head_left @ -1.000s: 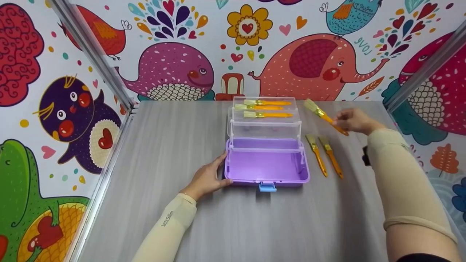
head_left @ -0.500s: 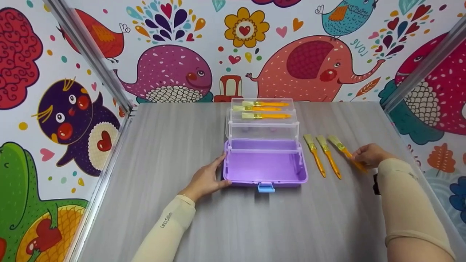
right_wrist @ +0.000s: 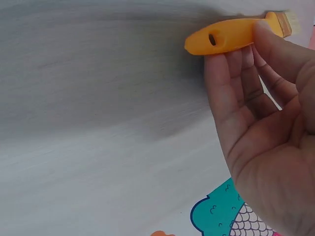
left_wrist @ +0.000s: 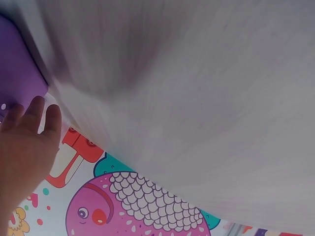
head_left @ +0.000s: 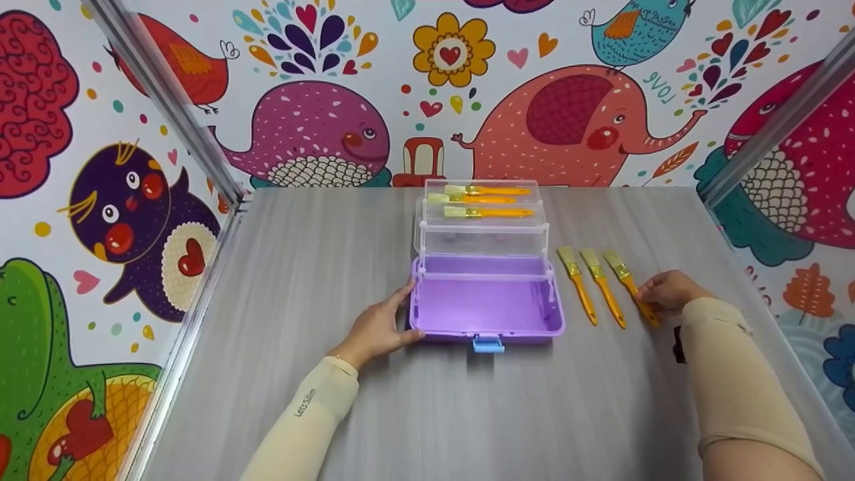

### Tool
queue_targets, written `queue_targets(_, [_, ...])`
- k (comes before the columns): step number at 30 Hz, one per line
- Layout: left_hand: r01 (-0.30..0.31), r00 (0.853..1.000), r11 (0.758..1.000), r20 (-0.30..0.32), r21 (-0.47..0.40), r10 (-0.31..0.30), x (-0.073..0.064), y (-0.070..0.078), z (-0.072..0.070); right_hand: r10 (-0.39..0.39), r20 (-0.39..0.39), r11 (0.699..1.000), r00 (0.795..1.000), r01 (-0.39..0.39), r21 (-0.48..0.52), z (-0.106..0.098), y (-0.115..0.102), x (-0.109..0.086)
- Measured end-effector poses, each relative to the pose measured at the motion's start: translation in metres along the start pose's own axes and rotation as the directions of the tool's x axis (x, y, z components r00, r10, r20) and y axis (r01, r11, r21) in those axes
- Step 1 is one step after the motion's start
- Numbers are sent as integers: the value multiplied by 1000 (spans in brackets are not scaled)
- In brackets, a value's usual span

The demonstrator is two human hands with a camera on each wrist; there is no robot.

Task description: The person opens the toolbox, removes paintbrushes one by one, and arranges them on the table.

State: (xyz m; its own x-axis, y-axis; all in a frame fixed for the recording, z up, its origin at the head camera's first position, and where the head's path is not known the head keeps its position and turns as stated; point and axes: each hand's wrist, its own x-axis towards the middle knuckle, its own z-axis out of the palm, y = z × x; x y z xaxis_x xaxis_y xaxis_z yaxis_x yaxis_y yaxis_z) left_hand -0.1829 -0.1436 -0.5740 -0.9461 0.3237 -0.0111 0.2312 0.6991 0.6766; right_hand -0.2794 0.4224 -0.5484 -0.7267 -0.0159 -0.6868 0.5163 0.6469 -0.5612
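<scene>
In the head view a purple toolbox point(head_left: 485, 333) stands with its lid up and its clear trays point(head_left: 487, 239) raised. My left hand point(head_left: 376, 330) lies along its left side, thumb at the front corner; the left wrist view has the straight fingers point(left_wrist: 52, 120) against the purple wall. Right of the box, my right hand point(head_left: 674, 292) pinches the orange handle of a paintbrush point(head_left: 621, 266) between thumb and fingertips. The right wrist view shows that handle point(right_wrist: 224, 37) close over the table, bristles pointing away. Two matching paintbrushes, one nearer the box point(head_left: 580, 287) and one beside it point(head_left: 604, 290), lie parallel.
Three more paintbrushes point(head_left: 497, 213) lie across the clear part at the back of the box. A blue latch point(head_left: 488, 345) hangs at the box front. Patterned walls point(head_left: 320, 127) with metal corner posts point(head_left: 163, 93) border the grey table point(head_left: 300, 267).
My right hand has brought the third paintbrush down from the back, toward me, into line beside the other two, then turned it slightly more parallel. My left hand has stayed on the box.
</scene>
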Motion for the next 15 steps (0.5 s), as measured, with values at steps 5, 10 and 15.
queue_targets(5, [-4,1000,1000,-1,-7,4,1,-1,1,-5,-7,1000,1000,5,1,2,-2,0])
queue_targets(10, [-2,1000,1000,-3,-13,2,1,-1,1,-5,-37,1000,999,4,-12,4,-2,2])
queue_targets(15, [0,1000,1000,-2,-6,0,0,0,0,3,-75,999,997,-7,-44,6,-4,0])
